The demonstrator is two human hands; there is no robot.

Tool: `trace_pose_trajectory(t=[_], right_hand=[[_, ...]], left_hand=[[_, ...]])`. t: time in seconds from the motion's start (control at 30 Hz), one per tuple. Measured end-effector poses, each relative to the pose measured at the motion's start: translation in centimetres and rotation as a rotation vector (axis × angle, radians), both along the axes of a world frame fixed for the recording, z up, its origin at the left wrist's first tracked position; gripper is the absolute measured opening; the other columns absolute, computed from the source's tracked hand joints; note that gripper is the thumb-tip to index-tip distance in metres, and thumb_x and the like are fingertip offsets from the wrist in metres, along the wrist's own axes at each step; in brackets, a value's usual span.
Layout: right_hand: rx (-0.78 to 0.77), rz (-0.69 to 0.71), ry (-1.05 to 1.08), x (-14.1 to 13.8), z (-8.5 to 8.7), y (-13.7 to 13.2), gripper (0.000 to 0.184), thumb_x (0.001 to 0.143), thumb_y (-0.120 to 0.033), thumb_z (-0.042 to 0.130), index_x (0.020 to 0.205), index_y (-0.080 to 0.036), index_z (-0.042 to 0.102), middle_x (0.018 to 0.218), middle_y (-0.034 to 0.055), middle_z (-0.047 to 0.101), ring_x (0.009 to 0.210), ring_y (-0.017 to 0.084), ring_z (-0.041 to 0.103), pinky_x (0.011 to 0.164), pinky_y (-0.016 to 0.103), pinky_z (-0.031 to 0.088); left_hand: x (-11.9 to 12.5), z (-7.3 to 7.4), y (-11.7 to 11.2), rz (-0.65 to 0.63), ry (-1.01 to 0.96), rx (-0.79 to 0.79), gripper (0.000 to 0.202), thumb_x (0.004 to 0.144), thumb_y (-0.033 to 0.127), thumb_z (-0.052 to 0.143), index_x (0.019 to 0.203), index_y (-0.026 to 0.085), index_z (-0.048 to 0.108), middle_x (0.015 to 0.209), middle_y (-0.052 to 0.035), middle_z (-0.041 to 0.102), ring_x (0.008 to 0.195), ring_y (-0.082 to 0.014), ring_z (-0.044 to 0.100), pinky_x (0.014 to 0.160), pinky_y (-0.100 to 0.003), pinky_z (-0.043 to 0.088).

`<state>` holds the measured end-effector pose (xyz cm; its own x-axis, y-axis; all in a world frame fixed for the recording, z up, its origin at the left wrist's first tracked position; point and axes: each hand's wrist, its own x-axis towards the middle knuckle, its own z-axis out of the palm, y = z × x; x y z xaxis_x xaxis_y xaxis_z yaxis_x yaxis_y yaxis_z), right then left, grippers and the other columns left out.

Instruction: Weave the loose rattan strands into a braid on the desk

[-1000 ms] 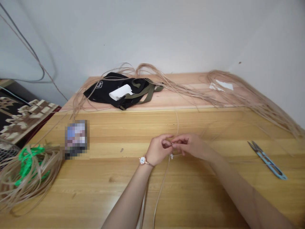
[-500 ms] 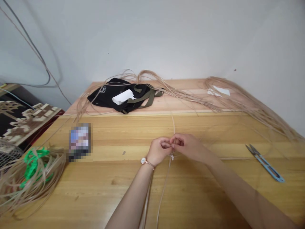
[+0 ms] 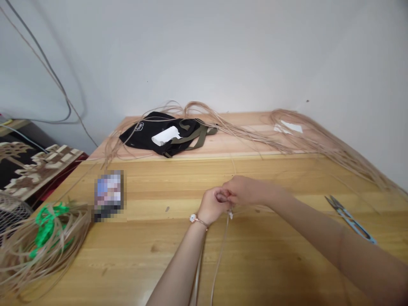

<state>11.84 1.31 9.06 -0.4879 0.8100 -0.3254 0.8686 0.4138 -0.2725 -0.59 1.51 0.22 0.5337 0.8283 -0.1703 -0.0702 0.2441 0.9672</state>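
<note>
Pale flat cane strand point(image 3: 221, 255) pinched where both hands close together.
Right hand point(image 3: 247, 191) has moved over the left hand point(image 3: 210, 207), hiding the grip, its forearm now flatter across the table; a small white tag point(image 3: 230, 215) hangs just below them. Right of the hands lie blue-handled thread snips point(image 3: 350, 221); left, a coiled cane bundle point(image 3: 54, 259) with green ribbon; beyond, a black bag point(image 3: 143, 136).
</note>
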Motion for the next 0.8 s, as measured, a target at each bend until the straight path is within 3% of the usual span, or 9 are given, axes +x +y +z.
trace_pose_trajectory(t=[0.3,0.47,0.63,0.8], right_hand=[[-0.071,0.047,-0.165,-1.6,1.7,0.4,0.017,0.069,-0.013,0.045,0.07,-0.008,0.062,0.069,0.0109,0.062,0.059,0.015,0.055,0.048,0.02,0.031],[-0.347,0.032,0.11,0.0,1.5,1.1,0.025,0.076,-0.015,0.035,0.081,-0.007,0.058,0.061,0.0055,0.059,0.049,0.009,0.052,0.048,0.016,0.038],[-0.524,-0.037,0.22,0.6,1.4,1.4,0.032,0.07,-0.006,0.033,0.09,-0.011,0.058,0.062,0.0017,0.057,0.048,0.006,0.05,0.048,0.015,0.041],[-0.389,0.118,-0.066,-0.9,2.0,1.7,0.021,0.061,-0.008,0.043,0.07,-0.012,0.062,0.052,-0.0004,0.054,0.046,0.008,0.049,0.047,0.017,0.036]], left_hand=[[-0.2,0.1,0.2,0.012,-0.05,-0.046,0.017,0.045,0.01,0.068,0.06,0.011,0.058,0.053,0.0002,0.062,0.051,-0.0113,0.056,0.052,-0.022,0.043],[-0.7,0.8,0.2,-0.098,-0.127,-0.054,0.017,0.054,0.02,0.069,0.065,0.009,0.063,0.07,-0.0092,0.067,0.065,-0.0178,0.061,0.059,-0.026,0.045],[-0.7,1.2,0.2,-0.145,-0.091,-0.033,0.019,0.054,0.022,0.07,0.067,0.009,0.065,0.074,-0.0091,0.067,0.071,-0.0196,0.061,0.064,-0.028,0.046],[-0.5,0.7,0.3,-0.171,-0.066,-0.007,0.017,0.05,0.021,0.072,0.06,0.01,0.064,0.076,-0.0081,0.068,0.075,-0.021,0.061,0.065,-0.028,0.046]])
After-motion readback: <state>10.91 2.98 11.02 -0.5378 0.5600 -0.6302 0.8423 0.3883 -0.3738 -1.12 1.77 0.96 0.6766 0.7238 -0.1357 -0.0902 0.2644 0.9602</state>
